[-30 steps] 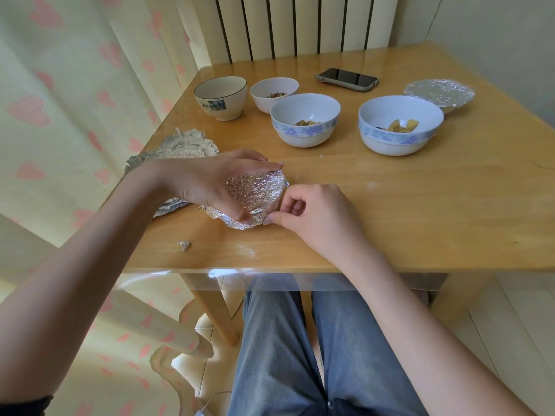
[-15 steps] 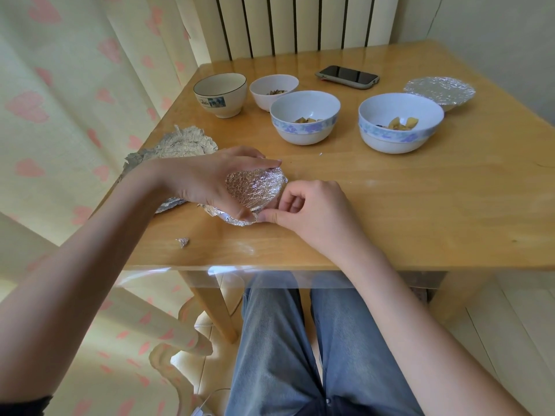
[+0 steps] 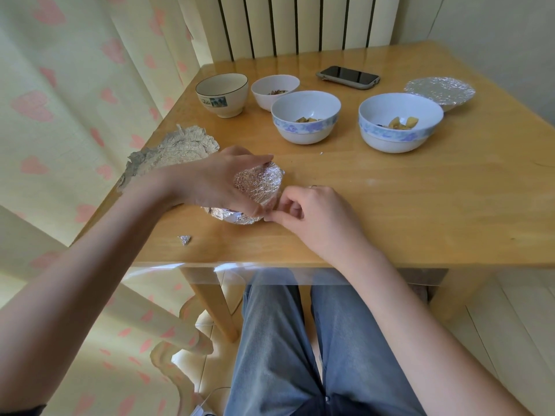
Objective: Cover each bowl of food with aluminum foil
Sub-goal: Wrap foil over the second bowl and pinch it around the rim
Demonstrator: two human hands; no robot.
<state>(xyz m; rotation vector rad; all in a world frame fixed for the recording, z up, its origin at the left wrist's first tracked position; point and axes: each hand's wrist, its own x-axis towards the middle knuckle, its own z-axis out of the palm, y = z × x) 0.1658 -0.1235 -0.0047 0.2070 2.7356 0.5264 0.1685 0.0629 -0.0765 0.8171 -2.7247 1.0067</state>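
I see soft, even daylight glowing through the curtain (image 3: 60, 100) at upper left, mild glare on the desk (image 3: 420, 205) near edge, wide-angle bending at the frame's borders.

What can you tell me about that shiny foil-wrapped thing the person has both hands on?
The foil-covered bowl sits near the front left of the wooden table. Crinkled silver foil is stretched over its top and folded down around the rim, with loose creases at the near edge; the bowl beneath is hidden. The left hand lies over its left side, fingers curving around the far rim and thumb at the near edge. The right hand pinches the foil at the near right rim. It stands upright.
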